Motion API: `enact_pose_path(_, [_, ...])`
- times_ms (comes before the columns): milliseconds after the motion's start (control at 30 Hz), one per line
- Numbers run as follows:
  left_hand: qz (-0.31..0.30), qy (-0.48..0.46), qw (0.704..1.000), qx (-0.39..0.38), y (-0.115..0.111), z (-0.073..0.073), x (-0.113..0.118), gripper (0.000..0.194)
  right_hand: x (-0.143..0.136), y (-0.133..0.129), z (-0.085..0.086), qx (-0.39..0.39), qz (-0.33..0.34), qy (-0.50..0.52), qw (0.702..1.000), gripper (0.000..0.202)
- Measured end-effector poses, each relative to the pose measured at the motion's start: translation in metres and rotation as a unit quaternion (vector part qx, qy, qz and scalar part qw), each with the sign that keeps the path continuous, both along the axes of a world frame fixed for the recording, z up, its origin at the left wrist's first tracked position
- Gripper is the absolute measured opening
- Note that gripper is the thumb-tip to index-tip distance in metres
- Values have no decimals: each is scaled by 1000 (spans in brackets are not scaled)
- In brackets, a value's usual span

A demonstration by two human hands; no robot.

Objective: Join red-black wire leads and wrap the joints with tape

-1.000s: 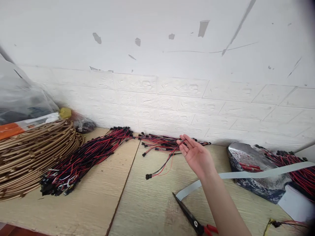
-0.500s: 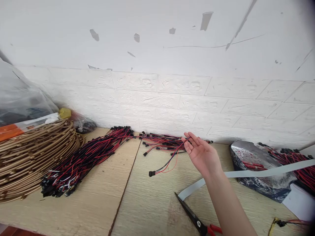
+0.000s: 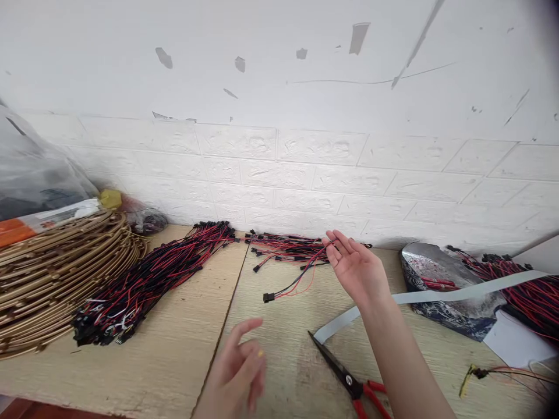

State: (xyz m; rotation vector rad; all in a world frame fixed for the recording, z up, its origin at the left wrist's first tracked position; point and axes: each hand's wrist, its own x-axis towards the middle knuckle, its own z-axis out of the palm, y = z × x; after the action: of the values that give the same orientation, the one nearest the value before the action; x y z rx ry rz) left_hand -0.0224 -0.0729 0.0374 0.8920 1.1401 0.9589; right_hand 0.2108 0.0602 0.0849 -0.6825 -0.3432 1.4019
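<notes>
- While the big wire bundle (image 3: 144,285) lies untouched on the tabletop (image 3: 174,361), the left hand (image 3: 238,372) has just come into view at bottom, fingers spread, holding nothing.
- One wire lead (image 3: 290,285) lifted off the small pile (image 3: 288,250); connector end trails on the tabletop.
- Right hand (image 3: 356,270) pinches its upper end w/ fingertips, other fingers loose; scissors (image 3: 349,381) lie below.

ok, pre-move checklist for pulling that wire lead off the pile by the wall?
1. Right hand has the wire lead at its fingertips: ok.
2. Grip closed on the lead: cannot tell, fingers look spread.
3. Lead's connector end lies apart from the small wire pile: ok.
4. Left hand empty and off the table: ok.
5. Scissors apart from both hands: ok.
6. Grey strip passes behind the right wrist, snag risk: cannot tell.
</notes>
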Motion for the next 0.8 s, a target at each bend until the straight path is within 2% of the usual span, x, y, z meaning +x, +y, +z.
enact_pose_path(100, [15, -139, 990, -11, 31, 4, 41, 55, -2, -1, 1, -7, 0, 9, 1000, 20])
enact_pose_path(233, [42, -180, 983, 6, 51, 3, 65, 39, -4, -2, 0, -7, 2, 16, 1000, 21])
enact_pose_path(467, [72, -154, 985, 31, 55, -16, 62, 43, -2, -2, -5, -13, -6, 24, 1000, 22])
enact_pose_path(700, [83, -146, 985, 49, 43, -23, 42, 45, -2, -1, -7, -30, -11, 29, 999, 23])
enact_pose_path(800, [91, -136, 984, 72, 37, -22, 35, 44, -4, -1, -8, -38, -20, 32, 999, 24])
